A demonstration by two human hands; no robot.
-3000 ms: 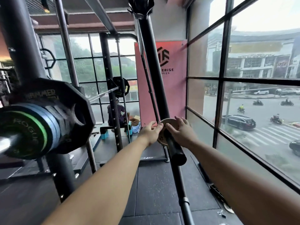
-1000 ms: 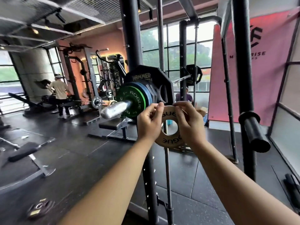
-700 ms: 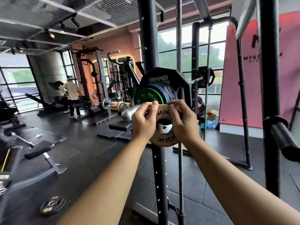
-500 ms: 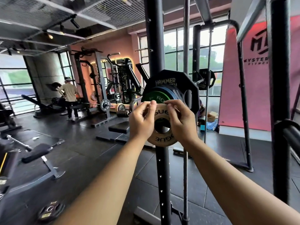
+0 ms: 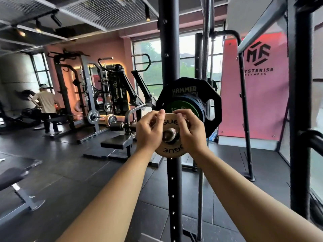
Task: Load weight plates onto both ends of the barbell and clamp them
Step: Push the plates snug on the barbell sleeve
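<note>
A small tan Rogue plate [image 5: 170, 150] is held upright between both hands, its centre hole around the steel end of the barbell sleeve [image 5: 169, 135]. My left hand [image 5: 148, 131] grips its left rim and my right hand [image 5: 189, 132] grips its right rim, fingers curled over the top edge. Just behind it on the same sleeve sit a green plate [image 5: 187, 106], a blue plate [image 5: 199, 103] and a large black Hammer plate [image 5: 212, 109]. The rest of the barbell is hidden behind the plates and hands.
A black rack upright [image 5: 172, 180] stands directly below and behind the plate. Another upright with a storage peg [image 5: 312, 138] is at the right. A bench [image 5: 116, 143] sits left of the rack. A person [image 5: 46, 109] stands far left among other racks.
I lifted the tan plate off the storage peg at the right, carried it left to the loaded barbell end, and its hole now sits around the sleeve tip.
</note>
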